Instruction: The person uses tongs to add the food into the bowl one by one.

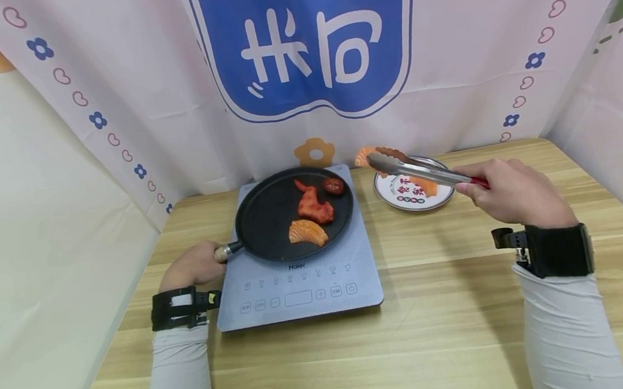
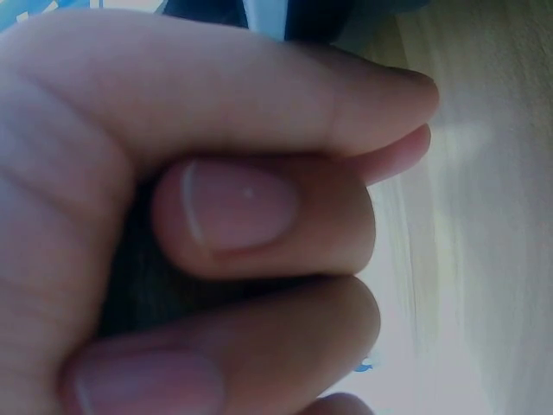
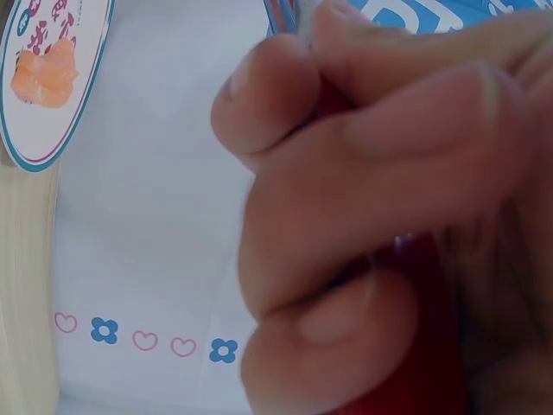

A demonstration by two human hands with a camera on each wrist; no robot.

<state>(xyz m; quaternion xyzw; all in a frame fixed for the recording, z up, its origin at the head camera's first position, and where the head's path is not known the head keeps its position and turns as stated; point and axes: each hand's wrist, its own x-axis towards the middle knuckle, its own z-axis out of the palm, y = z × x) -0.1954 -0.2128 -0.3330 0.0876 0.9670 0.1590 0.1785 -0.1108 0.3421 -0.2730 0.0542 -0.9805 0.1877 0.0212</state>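
Note:
My left hand (image 1: 196, 264) grips the handle (image 1: 230, 251) of a black frying pan (image 1: 264, 222); in the left wrist view its fingers (image 2: 285, 216) are curled. In the pan lie an orange salmon slice (image 1: 307, 233), a reddish chicken wing (image 1: 312, 205) and a round, dark red piece (image 1: 334, 185) like a tomato. My right hand (image 1: 514, 191) holds metal tongs (image 1: 429, 172) by their red handle (image 3: 380, 380). Between the tips of the tongs is another salmon slice (image 1: 363, 157), raised beside the pan. Under the tongs stands a white plate (image 1: 399, 201) with salmon (image 1: 425, 185) on it.
The pan rests on a light grey induction cooker (image 1: 348, 258) with touch controls along its front. A wooden table (image 1: 435, 330) carries everything. Close behind hangs a white printed cloth (image 1: 164, 108) with a blue emblem, and pale cloth walls flank both sides.

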